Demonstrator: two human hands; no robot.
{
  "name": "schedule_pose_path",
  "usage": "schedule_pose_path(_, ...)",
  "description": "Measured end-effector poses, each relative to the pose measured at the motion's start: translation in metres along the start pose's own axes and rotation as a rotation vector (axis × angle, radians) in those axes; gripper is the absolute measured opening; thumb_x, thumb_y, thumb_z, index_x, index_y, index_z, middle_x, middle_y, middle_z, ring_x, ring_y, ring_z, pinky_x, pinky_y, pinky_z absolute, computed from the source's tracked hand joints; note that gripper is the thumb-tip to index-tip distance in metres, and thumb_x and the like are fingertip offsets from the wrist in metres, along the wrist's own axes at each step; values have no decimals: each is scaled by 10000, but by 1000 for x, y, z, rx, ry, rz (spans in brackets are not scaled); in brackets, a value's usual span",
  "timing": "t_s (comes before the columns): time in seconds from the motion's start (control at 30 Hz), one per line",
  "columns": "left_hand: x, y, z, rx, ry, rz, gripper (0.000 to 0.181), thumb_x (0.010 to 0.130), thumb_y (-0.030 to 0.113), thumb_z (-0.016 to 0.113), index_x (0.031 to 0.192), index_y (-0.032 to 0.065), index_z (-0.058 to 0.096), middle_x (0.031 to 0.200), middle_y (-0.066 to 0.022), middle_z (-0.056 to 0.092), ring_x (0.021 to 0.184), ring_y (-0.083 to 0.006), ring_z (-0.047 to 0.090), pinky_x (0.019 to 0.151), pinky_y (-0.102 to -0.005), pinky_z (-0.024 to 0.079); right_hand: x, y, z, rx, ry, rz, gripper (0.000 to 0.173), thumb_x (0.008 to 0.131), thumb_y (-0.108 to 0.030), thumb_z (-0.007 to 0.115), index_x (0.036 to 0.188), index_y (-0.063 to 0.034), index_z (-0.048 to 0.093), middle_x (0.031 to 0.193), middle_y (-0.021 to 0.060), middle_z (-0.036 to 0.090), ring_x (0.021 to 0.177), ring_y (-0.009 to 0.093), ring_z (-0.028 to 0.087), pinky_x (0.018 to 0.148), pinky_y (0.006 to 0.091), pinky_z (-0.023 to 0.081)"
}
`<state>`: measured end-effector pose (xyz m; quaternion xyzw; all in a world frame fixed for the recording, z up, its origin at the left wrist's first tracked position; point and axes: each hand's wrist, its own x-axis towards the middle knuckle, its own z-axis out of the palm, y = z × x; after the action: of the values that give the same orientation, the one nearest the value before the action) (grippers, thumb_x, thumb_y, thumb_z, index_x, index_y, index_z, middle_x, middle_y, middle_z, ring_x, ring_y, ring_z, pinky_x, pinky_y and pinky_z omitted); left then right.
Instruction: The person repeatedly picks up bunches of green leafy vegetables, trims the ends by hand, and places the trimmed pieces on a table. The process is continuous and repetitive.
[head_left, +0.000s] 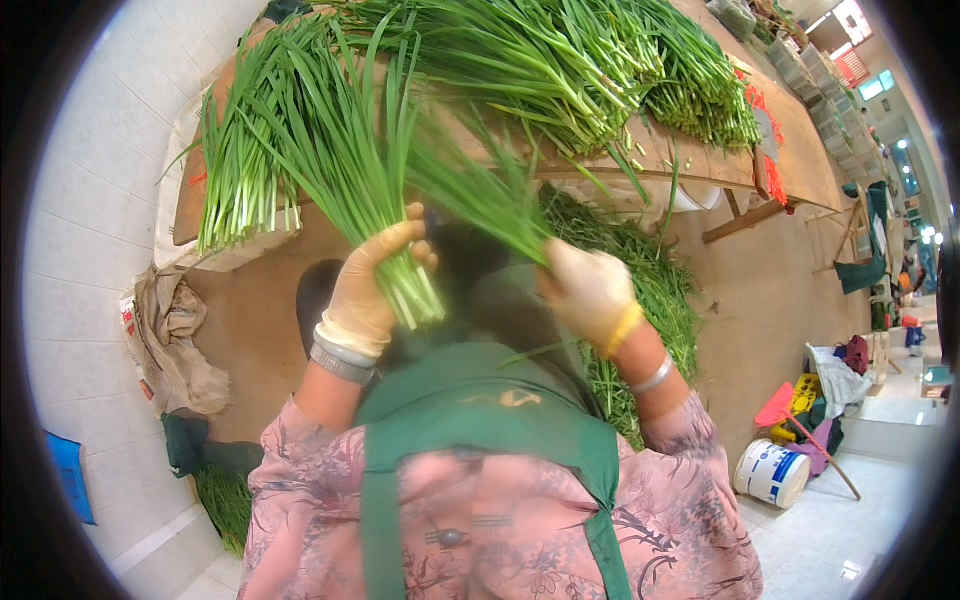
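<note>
My gloved left hand (371, 281) is closed around the pale stem ends of a bunch of garlic chives (360, 172), whose flat green leaves fan up and away. In my gloved right hand (589, 292), blurred by motion, is a smaller bunch of green leaves (480, 195), gripped at its stem end. The two bunches cross near their leaves. Beyond my hands, large heaps of chives (555, 67) lie on a wooden table (697, 161), stems towards me. Another bunch (247, 172) rests at the table's left end.
Loose leaves (652, 292) are piled on the floor below the table, at right. Red ties (772, 176) hang at the table's edge. A beige sack (176, 337) lies by the left wall. A white bucket (772, 474) and a red dustpan (775, 405) stand at lower right.
</note>
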<state>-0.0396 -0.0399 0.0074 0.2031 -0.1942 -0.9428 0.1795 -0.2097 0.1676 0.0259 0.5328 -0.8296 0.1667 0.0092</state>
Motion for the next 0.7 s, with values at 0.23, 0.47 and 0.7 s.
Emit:
schedule_pose_path(0.23, 6, -5, -3, -72, -15, -34, 364, 924, 27, 636, 1274, -18, 547, 976, -81, 663, 792, -171, 640, 769, -338, 566, -194, 167, -3, -282, -300, 643, 246, 901, -325, 626, 989, -105, 557, 798, 210, 665, 760, 449, 639, 699, 550, 503)
schedule_pose_path(0.47, 6, -5, 2, -51, -46, -15, 351, 944, 27, 606, 1283, -21, 528, 990, -97, 655, 814, -186, 650, 780, -357, 577, -92, 103, -15, -73, 16, 339, 334, 906, -198, 657, 1225, -107, 620, 1125, 158, 658, 996, 341, 645, 828, 437, 527)
schedule_pose_path(0.7, -7, -4, 29, -39, 0, -5, 343, 972, 39, 559, 1304, -29, 502, 1050, -112, 633, 892, -200, 643, 838, -393, 578, 93, 18, -9, -404, 88, 288, 90, 835, -146, 649, 870, -112, 725, 829, 60, 707, 801, 216, 712, 663, 357, 571)
